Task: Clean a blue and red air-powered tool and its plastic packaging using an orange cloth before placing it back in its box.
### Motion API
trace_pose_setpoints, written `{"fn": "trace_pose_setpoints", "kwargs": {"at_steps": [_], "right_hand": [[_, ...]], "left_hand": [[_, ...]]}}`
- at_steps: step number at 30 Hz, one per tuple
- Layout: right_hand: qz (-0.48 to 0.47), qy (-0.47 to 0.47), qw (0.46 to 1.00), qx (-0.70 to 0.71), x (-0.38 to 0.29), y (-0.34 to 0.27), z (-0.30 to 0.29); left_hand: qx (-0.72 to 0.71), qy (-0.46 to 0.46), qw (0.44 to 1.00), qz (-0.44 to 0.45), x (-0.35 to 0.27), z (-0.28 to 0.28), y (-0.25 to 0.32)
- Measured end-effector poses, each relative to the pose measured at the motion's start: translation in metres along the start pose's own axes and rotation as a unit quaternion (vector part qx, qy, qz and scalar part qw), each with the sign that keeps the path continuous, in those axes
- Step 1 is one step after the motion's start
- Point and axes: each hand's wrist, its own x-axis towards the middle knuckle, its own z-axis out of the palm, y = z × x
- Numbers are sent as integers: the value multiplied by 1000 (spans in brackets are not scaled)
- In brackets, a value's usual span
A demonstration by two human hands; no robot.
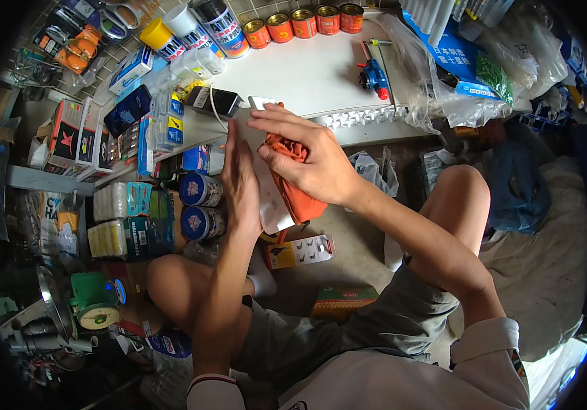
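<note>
Between my two hands stands a flat pale panel or box [272, 202], tilted, its exact kind not clear. My left hand [242, 179] lies flat along its left side, fingers extended. My right hand [314, 154] grips a bunched orange cloth [301, 200] against the panel's right side. Just beyond the fingertips, a dark power bank or similar device [214, 101] with a white cable lies on the white tabletop [303, 77]. A blue and red torch head or nozzle tool [374, 77] rests farther right on that top.
Red tins [303, 24] and spray paint cans [221, 28] line the table's back. A phone [127, 110] and boxes [63, 136] stand left. Clear plastic bags [447, 100] hang over the right edge. Blue-lidded jars [196, 224], a printed box [301, 251] and a green scale [93, 300] are lower down.
</note>
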Motion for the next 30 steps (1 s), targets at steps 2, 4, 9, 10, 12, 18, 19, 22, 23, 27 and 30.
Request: {"fn": "trace_pose_setpoints", "kwargs": {"at_steps": [2, 4, 9, 10, 12, 18, 19, 22, 23, 27, 30], "right_hand": [[13, 5, 1000, 8, -1, 1, -2], [29, 39, 998, 31, -2, -6, 1], [28, 35, 999, 24, -9, -12, 0], [27, 38, 999, 23, -14, -16, 3], [128, 69, 985, 90, -21, -18, 10], [279, 180, 940, 74, -4, -9, -4], [279, 182, 940, 73, -3, -11, -7], [220, 191, 956, 31, -3, -20, -3], [193, 186, 963, 26, -6, -24, 0], [189, 17, 981, 28, -19, -50, 0], [280, -54, 951, 115, -20, -41, -10]], "left_hand": [[29, -5, 1000, -1, -3, 4, 8], [31, -14, 999, 33, -3, 2, 12], [-11, 32, 998, 51, -3, 7, 8], [-63, 66, 995, 30, -2, 7, 11], [-121, 110, 986, 16, 1, 5, 12], [5, 49, 997, 60, -17, 23, 0], [14, 43, 997, 61, -18, 26, 0], [-70, 36, 994, 76, -7, 21, 1], [-87, 65, 990, 89, -6, 20, 3], [-135, 37, 978, 157, 28, -41, 7], [-361, -54, 926, 94, 36, -65, 7]]}}
